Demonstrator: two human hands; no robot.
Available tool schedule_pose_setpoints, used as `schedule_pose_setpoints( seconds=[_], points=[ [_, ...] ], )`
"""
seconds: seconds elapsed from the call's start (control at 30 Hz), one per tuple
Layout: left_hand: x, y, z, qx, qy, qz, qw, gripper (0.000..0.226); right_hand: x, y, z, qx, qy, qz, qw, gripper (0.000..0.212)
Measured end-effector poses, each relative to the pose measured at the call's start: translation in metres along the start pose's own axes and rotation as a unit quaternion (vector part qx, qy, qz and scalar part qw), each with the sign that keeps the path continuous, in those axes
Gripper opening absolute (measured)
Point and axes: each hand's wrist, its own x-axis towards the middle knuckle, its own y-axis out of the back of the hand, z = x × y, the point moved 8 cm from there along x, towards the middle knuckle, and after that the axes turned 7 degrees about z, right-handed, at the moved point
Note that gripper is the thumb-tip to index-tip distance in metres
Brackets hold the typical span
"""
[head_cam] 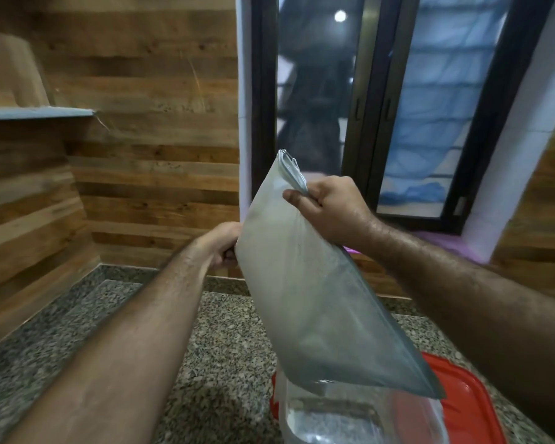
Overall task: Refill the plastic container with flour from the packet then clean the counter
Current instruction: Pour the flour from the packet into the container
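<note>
A clear plastic packet (305, 293), dusty white inside, hangs tilted above the counter with its lower end over the clear plastic container (330, 421). My right hand (330, 203) grips the packet's bunched upper corner. My left hand (221, 245) grips the packet's left edge, its fingers partly hidden behind the plastic. The container stands at the bottom of the view, on or right beside a red lid (455, 398).
The speckled granite counter (225, 341) runs into a corner with wood-panelled walls (141, 155). A grey shelf (36, 112) juts out at upper left. A dark-framed window (375, 107) stands behind the packet, above a pink-edged sill (442, 241).
</note>
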Motion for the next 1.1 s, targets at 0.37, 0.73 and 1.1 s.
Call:
schedule_pose_setpoints(
  seconds=[0.37, 0.73, 1.1],
  points=[
    [-0.041, 0.058, 0.069, -0.051, -0.060, 0.083, 0.993, 0.050, -0.012, 0.045, 0.019, 0.078, 0.003, 0.075, 0.994, 0.057],
    [-0.072, 0.065, 0.075, 0.005, -0.087, 0.149, 0.985, 0.048, -0.036, 0.023, 0.051, 0.077, -0.044, 0.093, 0.992, 0.060],
    [-0.094, 0.048, 0.080, 0.062, -0.108, 0.215, 0.969, 0.034, -0.096, -0.012, 0.103, 0.123, -0.138, 0.065, 0.981, 0.055]
  ],
)
